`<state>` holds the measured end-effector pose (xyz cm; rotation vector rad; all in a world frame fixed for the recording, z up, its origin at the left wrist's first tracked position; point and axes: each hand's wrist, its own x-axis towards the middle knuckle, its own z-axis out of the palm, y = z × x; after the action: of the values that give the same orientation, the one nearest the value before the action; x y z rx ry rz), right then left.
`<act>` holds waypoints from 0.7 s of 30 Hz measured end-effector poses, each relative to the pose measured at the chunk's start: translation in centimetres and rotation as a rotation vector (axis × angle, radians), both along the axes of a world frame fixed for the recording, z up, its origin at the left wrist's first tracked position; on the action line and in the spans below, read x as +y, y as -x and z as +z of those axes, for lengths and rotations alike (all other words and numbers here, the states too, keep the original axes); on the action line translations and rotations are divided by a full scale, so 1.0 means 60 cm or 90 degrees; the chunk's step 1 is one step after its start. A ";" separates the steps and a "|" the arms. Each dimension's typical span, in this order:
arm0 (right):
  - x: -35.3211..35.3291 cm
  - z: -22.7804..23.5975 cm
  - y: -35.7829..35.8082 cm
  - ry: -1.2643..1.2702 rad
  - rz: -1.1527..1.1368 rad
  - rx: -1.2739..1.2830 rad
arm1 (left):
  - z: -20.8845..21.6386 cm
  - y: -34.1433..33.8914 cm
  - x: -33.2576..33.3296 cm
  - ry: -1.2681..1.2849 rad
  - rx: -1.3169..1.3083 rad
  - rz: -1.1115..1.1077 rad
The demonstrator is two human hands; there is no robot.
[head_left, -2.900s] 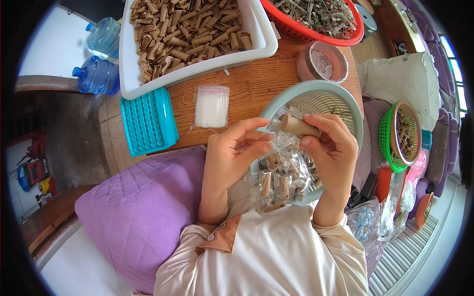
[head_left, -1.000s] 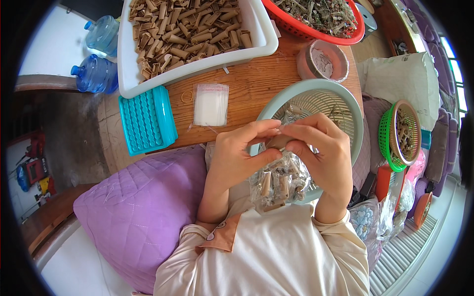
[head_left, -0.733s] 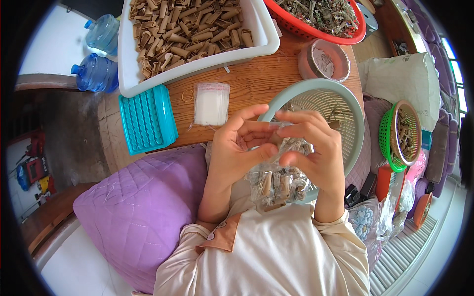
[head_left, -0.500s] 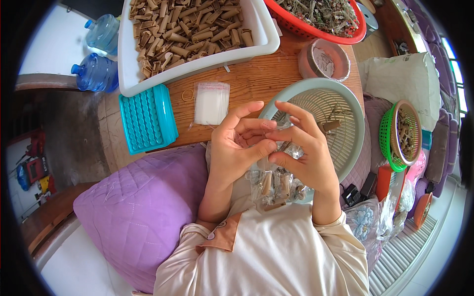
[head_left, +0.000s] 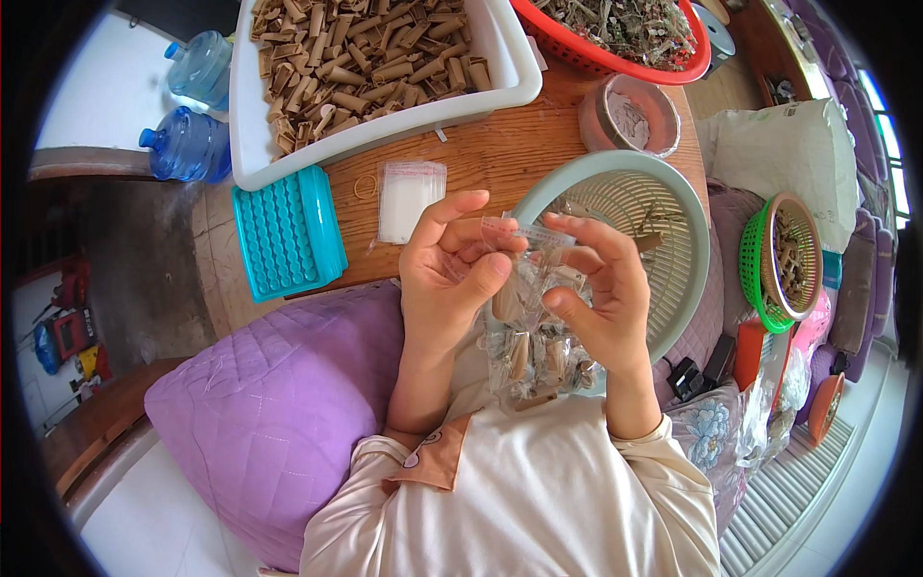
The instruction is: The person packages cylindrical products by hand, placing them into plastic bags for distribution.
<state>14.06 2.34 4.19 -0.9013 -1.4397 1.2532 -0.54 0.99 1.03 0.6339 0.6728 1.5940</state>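
Between my hands is a small clear plastic bag [head_left: 525,285] with a brown curled piece inside. My left hand [head_left: 444,279] pinches the bag's top edge near one corner. My right hand [head_left: 615,298] has its fingers at the other end of that edge, its thumb lower, beside the bag. Just below, several filled clear bags [head_left: 538,361] lie in a heap at my lap, by the near rim of a grey-green plastic basket [head_left: 694,240]. Loose brown pieces and dry bits rest in that basket. A stack of empty clear bags [head_left: 410,202] lies on the table near my left hand.
On the wooden table [head_left: 481,159] stand a white tub [head_left: 385,125] of brown curled pieces, turquoise ridged trays [head_left: 288,236], a pink bowl [head_left: 663,130] and a red basket [head_left: 702,60] of dried plant material. A purple quilted cushion [head_left: 279,404] sits at my left, a green basket [head_left: 753,260] at right.
My hands have spread slightly apart and lowered a little. The bag's top edge now shows stretched between them, where fingers covered it before.
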 end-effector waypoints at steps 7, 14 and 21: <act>-0.006 0.004 -0.012 -0.015 -0.063 -0.174 | -0.004 0.007 -0.004 -0.014 0.036 0.034; 0.004 0.022 0.002 -0.127 -0.080 -0.217 | 0.004 -0.005 -0.005 -0.034 0.039 -0.023; 0.010 0.034 -0.005 -0.194 -0.024 -0.384 | 0.001 -0.006 -0.006 -0.016 0.017 -0.038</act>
<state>14.37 2.93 6.22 -1.1400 -2.0057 0.7225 -0.17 0.66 1.10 0.6893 0.6484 1.5430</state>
